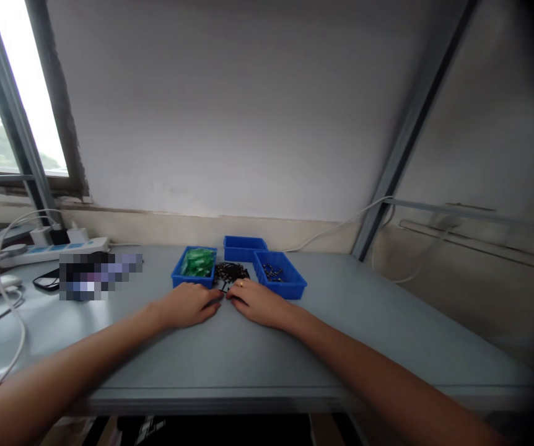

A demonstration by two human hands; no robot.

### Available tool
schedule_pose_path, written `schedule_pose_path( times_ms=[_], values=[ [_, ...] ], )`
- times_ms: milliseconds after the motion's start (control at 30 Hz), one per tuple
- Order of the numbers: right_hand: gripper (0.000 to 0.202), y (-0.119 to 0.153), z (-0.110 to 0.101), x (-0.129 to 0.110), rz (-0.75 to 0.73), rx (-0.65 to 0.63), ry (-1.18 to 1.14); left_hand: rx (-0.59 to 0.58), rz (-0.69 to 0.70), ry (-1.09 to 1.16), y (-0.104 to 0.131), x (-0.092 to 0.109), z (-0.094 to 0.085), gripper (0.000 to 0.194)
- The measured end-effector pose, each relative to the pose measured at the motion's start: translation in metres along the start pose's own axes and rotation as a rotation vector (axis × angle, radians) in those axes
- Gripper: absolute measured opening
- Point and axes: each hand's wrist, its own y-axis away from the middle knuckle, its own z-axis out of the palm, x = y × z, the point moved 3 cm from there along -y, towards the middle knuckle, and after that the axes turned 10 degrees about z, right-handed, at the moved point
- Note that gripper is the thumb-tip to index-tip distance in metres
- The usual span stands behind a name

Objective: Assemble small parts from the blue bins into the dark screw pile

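Observation:
My left hand [195, 304] rests on the table in front of a blue bin of green packets [199, 262], its fingers closed together and pointing inward. My right hand [258, 301], with a ring on one finger, faces it, fingertips bent down by a small dark piece. What either hand holds between its fingertips is too small to make out. Just beyond the fingertips lies a pile of small dark parts [232, 272] on a pale sheet. At its right stands a blue bin with small metal parts [274, 272].
Behind the pile is another blue bin [245, 249]. At the left are a power strip [57, 251] with plugs, white cables, a white case [0, 285] and a dark phone-like object [48, 280] beside a pixelated area. A metal post [399, 145] rises at the right.

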Motion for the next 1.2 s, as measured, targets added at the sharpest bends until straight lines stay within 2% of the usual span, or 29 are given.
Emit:
schedule_pose_path(
  times_ms=[733, 1000, 1200],
  values=[
    [0.020, 0.005, -0.008, -0.011, -0.055, -0.009, -0.093, 0.047, 0.051, 0.041, 0.001, -0.001, 0.000, 0.021],
    [0.019, 0.005, -0.007, -0.013, -0.103, -0.032, -0.072, 0.008, 0.029, 0.027, 0.001, 0.001, -0.003, 0.022],
    [0.021, 0.002, -0.003, -0.002, -0.010, 0.003, 0.008, 0.013, 0.032, 0.025, 0.000, 0.000, -0.002, 0.025]
  ],
)
